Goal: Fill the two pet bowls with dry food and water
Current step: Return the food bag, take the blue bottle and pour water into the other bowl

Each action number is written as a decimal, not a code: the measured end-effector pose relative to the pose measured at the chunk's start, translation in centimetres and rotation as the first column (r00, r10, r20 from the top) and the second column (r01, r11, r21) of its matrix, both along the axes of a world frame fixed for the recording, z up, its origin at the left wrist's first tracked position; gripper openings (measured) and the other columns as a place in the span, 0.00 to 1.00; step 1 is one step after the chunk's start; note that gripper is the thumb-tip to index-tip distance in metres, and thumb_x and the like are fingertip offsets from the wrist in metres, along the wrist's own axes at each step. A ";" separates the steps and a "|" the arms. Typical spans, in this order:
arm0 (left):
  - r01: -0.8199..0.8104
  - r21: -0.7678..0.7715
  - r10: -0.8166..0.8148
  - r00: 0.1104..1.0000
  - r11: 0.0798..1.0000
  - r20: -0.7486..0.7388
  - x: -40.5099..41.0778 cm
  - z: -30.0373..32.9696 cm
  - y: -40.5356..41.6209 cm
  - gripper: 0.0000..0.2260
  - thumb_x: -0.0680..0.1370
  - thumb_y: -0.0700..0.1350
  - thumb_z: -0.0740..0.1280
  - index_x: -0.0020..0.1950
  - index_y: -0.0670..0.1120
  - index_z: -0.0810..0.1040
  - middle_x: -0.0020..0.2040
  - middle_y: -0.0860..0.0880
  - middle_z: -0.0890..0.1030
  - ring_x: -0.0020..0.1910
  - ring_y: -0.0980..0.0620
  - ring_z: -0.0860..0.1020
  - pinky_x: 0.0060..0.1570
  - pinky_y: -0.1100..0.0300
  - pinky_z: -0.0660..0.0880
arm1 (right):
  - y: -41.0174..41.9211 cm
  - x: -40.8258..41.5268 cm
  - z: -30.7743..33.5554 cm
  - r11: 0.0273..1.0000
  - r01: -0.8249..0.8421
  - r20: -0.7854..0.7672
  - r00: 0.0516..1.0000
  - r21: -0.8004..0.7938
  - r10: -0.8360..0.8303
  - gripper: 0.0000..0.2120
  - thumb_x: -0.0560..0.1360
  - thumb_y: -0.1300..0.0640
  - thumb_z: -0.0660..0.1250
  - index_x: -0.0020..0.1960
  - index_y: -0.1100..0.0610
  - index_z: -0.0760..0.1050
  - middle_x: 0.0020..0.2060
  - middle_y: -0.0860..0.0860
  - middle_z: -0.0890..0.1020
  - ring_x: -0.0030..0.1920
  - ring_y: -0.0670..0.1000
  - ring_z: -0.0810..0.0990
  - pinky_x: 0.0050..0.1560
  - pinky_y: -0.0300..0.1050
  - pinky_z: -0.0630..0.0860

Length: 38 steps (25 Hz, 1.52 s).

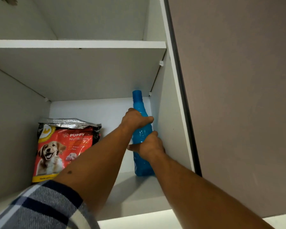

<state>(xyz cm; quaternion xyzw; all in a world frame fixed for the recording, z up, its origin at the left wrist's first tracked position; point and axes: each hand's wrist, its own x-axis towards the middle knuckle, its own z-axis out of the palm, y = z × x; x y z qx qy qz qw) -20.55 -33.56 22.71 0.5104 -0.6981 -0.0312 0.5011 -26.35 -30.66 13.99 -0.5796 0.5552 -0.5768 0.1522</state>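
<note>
Nearest the camera, a checked sleeve [45, 207] covers the upper part of the left arm, and both bare forearms reach up into an open white cupboard [170, 113]. On its lower shelf [139, 187] the right hand [149, 146] grips the middle of an upright blue bottle [141, 134] near the right wall, while the left hand [135, 119] wraps the bottle higher up, below the neck. Further left on that shelf, well apart from the bottle, stands a red bag of puppy food [63, 149].

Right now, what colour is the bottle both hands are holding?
Blue, translucent; the bottle shows best in the head view.
</note>
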 end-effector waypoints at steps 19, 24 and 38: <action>0.024 -0.028 -0.024 0.999 0.999 0.023 1.9 -0.2 14.9 0.33 0.73 0.58 0.74 0.71 0.45 0.66 0.56 0.46 0.75 0.50 0.48 0.77 0.46 0.54 0.75 | 10.1 -0.4 -0.4 0.960 -0.180 0.097 0.974 -0.213 0.204 0.29 0.62 0.45 0.79 0.59 0.51 0.73 0.48 0.50 0.83 0.46 0.51 0.82 0.49 0.50 0.82; 0.061 -0.051 -0.060 0.998 0.997 0.033 3.0 -0.3 20.5 0.34 0.73 0.60 0.74 0.71 0.46 0.66 0.55 0.48 0.75 0.49 0.48 0.78 0.44 0.55 0.75 | 16.3 0.6 -0.7 0.953 -0.140 0.076 0.983 -0.270 0.166 0.30 0.64 0.46 0.79 0.61 0.52 0.71 0.49 0.49 0.82 0.46 0.49 0.81 0.45 0.44 0.80; 0.333 0.085 -0.337 0.941 0.939 0.034 4.4 -11.9 33.0 0.31 0.75 0.59 0.72 0.71 0.45 0.68 0.57 0.48 0.77 0.51 0.53 0.77 0.46 0.59 0.75 | 29.3 0.7 -13.2 0.985 0.052 0.077 0.996 -0.167 -0.040 0.30 0.65 0.39 0.77 0.60 0.51 0.72 0.46 0.44 0.80 0.45 0.46 0.81 0.43 0.38 0.75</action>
